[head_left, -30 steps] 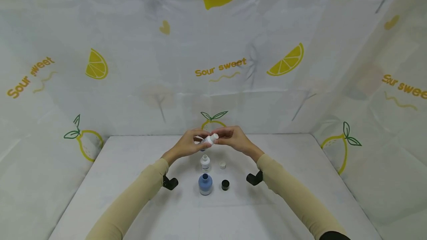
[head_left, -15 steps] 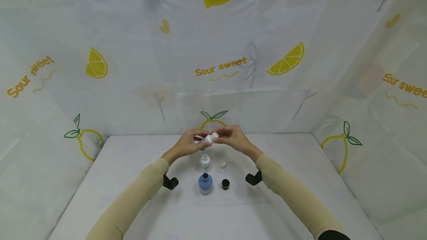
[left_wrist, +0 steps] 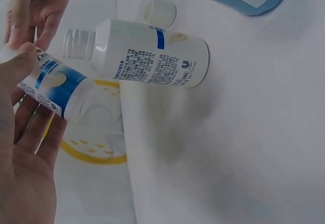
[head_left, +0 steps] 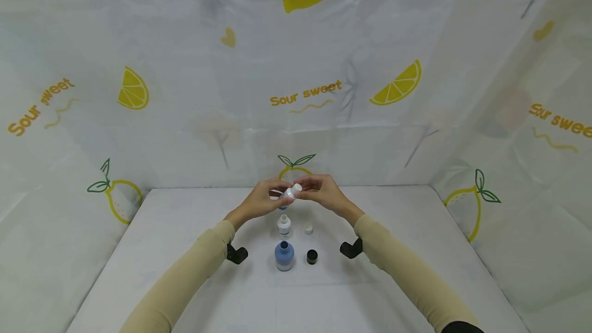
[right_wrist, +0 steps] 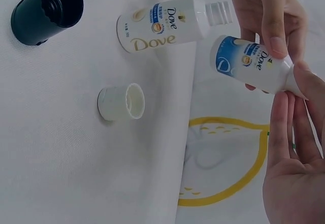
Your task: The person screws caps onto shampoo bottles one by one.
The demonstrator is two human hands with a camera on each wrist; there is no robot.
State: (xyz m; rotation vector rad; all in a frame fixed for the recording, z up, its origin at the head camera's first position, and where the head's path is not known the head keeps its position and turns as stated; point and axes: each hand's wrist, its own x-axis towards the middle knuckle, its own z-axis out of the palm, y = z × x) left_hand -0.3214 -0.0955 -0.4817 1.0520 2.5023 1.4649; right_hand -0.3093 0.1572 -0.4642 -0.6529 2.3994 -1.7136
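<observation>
Above the far part of the table, my left hand [head_left: 259, 200] grips a small white and blue Dove bottle [left_wrist: 53, 82], which is tilted with its top toward the right. My right hand [head_left: 328, 193] pinches the white cap [head_left: 297, 187] at its top, thumb against fingers. Below the hands an uncapped white Dove bottle [right_wrist: 162, 23] stands upright, its threaded neck bare. A loose white cap [right_wrist: 121, 102] sits to its right. Nearer to me stands a blue bottle [head_left: 284, 257] with an open mouth, and a black cap [head_left: 312, 256] lies to its right.
The white-covered table [head_left: 185, 292] meets a hanging sheet [head_left: 185, 143] with lemon prints at the back and sides. Both bottles and both loose caps stand in two short rows between my forearms.
</observation>
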